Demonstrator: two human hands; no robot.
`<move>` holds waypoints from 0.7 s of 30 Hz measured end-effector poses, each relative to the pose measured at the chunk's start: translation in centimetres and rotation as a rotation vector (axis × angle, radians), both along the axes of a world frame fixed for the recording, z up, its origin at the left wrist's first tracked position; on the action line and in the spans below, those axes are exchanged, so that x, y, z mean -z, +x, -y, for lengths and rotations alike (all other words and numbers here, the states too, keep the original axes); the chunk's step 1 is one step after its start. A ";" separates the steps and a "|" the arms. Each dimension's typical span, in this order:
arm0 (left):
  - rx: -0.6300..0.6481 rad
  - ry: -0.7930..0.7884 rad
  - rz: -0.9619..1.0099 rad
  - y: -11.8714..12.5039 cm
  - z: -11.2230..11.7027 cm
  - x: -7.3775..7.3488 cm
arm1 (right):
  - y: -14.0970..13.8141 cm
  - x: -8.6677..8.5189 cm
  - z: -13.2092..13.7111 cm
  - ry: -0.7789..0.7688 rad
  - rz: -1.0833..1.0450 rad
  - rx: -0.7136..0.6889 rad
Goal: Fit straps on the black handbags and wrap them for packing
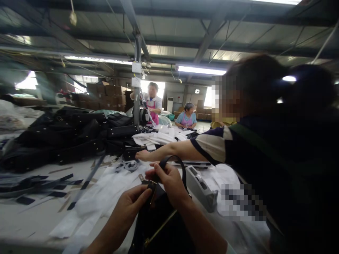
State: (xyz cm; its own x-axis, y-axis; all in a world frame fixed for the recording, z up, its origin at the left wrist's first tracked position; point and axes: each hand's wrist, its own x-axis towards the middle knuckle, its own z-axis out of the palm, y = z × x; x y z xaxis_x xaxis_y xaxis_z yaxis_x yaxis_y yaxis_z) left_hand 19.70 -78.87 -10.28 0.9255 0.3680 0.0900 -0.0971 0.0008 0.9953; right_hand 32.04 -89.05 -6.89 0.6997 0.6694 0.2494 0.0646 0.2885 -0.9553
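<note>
A black handbag (172, 229) with a gold zipper stands upright right in front of me. My left hand (135, 199) is closed, thumb and fingers pinching the bag's upper corner beside a small gold buckle. Just above and to the right, my right hand (166, 176) is closed on the black strap (182, 167), which loops up over its fingers and back down to the bag. A short end with a metal piece (141, 177) sticks out between the hands. The lower part of the bag runs out of view at the bottom.
Close on my right, a co-worker (278, 158) stretches an arm across the table. A grey tape dispenser (202, 188) stands beside the bag. White sheets (97, 197) and dark strips (58, 194) cover the left side; black bags (66, 134) are piled behind. Two people are farther back.
</note>
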 end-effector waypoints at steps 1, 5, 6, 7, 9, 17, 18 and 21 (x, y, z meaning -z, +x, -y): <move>0.022 -0.014 0.001 0.0 0.2 0.1 | 0.3 -0.8 -0.4 0.044 -0.042 0.002; 0.152 -0.043 0.021 0.1 0.2 1.3 | 1.0 -3.2 -1.1 0.179 -0.104 0.033; 0.182 -0.046 0.029 0.1 0.0 1.8 | 1.1 -3.4 -1.0 0.182 -0.114 0.030; 0.204 -0.053 0.037 0.1 -0.2 2.4 | 1.2 -3.5 -0.9 0.176 -0.112 0.027; 0.215 -0.077 0.047 0.1 -0.6 3.5 | 1.4 -3.5 -0.3 0.141 -0.075 0.024; 0.049 -0.157 0.068 -0.4 -2.3 3.9 | 3.1 -3.8 2.9 -0.122 0.481 0.244; 0.028 -0.129 0.080 -0.4 -2.6 3.8 | 3.4 -3.8 3.1 -0.142 0.479 0.246; 0.003 -0.040 0.069 -0.1 -3.2 3.6 | 3.9 -3.3 3.4 -0.232 0.471 0.227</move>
